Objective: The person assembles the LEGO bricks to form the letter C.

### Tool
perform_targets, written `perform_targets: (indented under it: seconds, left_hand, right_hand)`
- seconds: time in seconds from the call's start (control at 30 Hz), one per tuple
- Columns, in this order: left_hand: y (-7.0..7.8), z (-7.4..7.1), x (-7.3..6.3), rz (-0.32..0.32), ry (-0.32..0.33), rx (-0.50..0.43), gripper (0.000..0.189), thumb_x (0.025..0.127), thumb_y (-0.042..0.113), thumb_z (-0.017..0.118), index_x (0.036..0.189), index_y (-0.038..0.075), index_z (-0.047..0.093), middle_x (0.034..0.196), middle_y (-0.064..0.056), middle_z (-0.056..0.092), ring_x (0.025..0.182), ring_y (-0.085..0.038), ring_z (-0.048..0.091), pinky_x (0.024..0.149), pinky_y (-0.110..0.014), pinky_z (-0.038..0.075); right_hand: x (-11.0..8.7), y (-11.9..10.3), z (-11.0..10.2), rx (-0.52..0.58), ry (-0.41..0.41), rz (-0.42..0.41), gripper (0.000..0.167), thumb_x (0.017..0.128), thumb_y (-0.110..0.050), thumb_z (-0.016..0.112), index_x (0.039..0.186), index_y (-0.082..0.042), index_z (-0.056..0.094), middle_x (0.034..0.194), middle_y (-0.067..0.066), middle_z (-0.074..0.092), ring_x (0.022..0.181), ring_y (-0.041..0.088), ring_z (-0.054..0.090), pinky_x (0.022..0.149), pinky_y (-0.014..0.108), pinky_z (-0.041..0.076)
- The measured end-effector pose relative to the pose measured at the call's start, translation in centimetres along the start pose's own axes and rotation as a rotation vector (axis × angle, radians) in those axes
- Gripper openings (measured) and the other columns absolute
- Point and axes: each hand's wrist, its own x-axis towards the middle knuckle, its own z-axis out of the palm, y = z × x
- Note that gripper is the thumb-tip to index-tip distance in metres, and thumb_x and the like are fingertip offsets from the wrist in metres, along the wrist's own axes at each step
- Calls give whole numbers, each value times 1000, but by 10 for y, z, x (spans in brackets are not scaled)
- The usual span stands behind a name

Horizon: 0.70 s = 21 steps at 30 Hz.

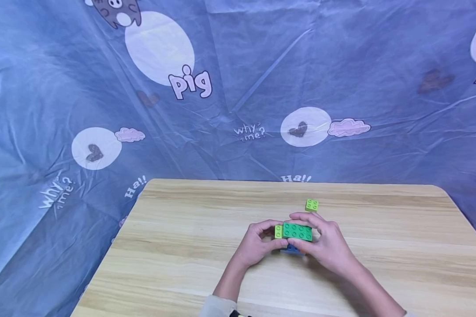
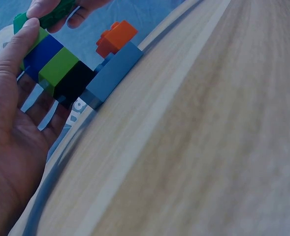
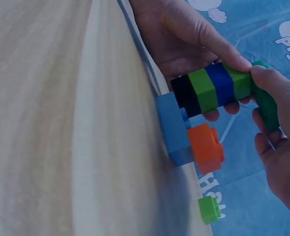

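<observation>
A light blue brick (image 3: 172, 130) lies on the table and carries a small column at one end. From the bottom up this shows a black brick (image 2: 73, 83), a lime brick, a dark blue brick (image 3: 220, 84) and another lime brick (image 1: 278, 231). My left hand (image 1: 258, 244) holds the column, thumb on one side and fingers on the other. A long green brick (image 1: 297, 231) sits at the column's top, overhanging towards the right; my right hand (image 1: 329, 242) pinches it between thumb and fingers. Beneath it, an orange brick (image 3: 205, 147) stands on the base's other end.
A loose lime brick (image 1: 311, 205) lies on the wooden table (image 1: 174, 246), just beyond the right hand's fingers. Behind the table's far edge hangs a blue printed cloth (image 1: 238, 97), which also runs along the left side.
</observation>
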Motion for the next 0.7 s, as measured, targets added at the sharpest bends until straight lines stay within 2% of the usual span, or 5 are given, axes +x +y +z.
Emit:
perform_targets:
  seconds: [0.27, 0.43, 0.7]
  left_hand:
    - [-1, 1, 1, 1, -10, 8, 36, 95, 11, 81, 130, 9, 73, 123, -9, 76, 106, -11, 70, 97, -35, 59]
    - [-2, 0, 0, -5, -12, 1, 35, 96, 13, 80, 130, 9, 73, 121, -10, 76, 105, -11, 70, 96, -34, 58]
    - [1, 1, 1, -22, -16, -1, 34, 97, 17, 80, 129, 10, 73, 120, -9, 76, 106, -11, 69, 97, -34, 58]
  right_hand:
    - [3, -3, -5, -65, -38, -3, 56, 77, -14, 96, 128, -14, 72, 119, -6, 77, 109, 12, 70, 93, 9, 46]
    - [5, -5, -7, -70, -58, -12, 55, 77, -14, 96, 127, -10, 73, 122, 1, 77, 110, 14, 70, 92, 10, 49]
    - [7, -6, -11, -67, -80, -38, 54, 76, -9, 96, 124, -17, 73, 119, -5, 75, 95, 6, 70, 81, 20, 57]
